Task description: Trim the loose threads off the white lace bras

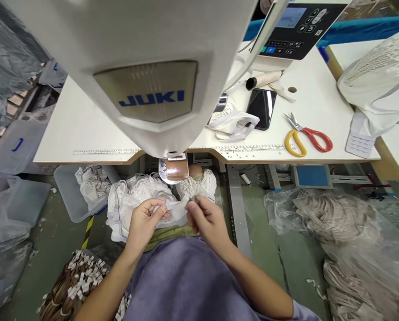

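Observation:
Both my hands meet in my lap below the sewing machine head [146, 67], which is white and marked JUKI. My left hand [145, 222] pinches one end of a small white fabric piece [176, 208]. My right hand [206, 219] pinches its other end, fingers pressed together. Under them lies a heap of white lace garments [135, 191] on my knees. The machine's needle area [176, 168] hangs just above the fabric.
On the white table [85, 129] lie a black phone [261, 108], red and yellow scissors [306, 136], a rolled cloth [264, 80] and a control panel [300, 29]. A clear bin [72, 196] of lace sits left. Plastic bags of beige pieces [347, 240] lie on the floor at right.

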Tool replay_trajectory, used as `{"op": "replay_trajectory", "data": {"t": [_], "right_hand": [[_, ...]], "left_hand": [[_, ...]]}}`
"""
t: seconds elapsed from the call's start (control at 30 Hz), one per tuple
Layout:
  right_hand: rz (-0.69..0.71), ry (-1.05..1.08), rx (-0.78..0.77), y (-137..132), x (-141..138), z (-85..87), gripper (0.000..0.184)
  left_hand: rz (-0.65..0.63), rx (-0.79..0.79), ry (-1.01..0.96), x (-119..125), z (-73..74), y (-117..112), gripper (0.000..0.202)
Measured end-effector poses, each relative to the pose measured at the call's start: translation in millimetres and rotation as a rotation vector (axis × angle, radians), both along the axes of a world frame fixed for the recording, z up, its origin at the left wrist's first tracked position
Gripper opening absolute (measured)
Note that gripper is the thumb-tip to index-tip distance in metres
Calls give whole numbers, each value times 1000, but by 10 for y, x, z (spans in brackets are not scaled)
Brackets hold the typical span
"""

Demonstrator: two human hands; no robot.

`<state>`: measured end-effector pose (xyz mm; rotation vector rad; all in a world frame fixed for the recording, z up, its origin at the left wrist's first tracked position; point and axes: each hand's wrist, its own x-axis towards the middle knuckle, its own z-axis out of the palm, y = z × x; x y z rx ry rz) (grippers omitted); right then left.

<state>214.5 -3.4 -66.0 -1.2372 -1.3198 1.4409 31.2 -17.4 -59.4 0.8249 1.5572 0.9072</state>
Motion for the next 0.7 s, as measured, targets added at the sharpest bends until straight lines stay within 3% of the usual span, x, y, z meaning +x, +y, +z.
{"op": "replay_trajectory", "data": {"t": [0.07, 0.2, 0.47, 0.57, 0.7], "right_hand": [[-42, -86, 99, 34, 41, 0, 23], [119, -346, 303, 102, 22, -74, 8], [232, -748, 406, 144, -87, -177, 23], [277, -629, 333, 200, 7, -170, 20], [181, -74, -21, 249, 275, -234, 16]], "left_hand": [[18, -5, -25, 8, -3, 0, 37], [-3, 32, -1, 50, 37, -13, 33], [-160, 204, 419, 121, -4, -45, 14], [-167, 118, 244, 27, -71, 33, 18], [-41, -20, -4, -213, -144, 147, 34]]}}
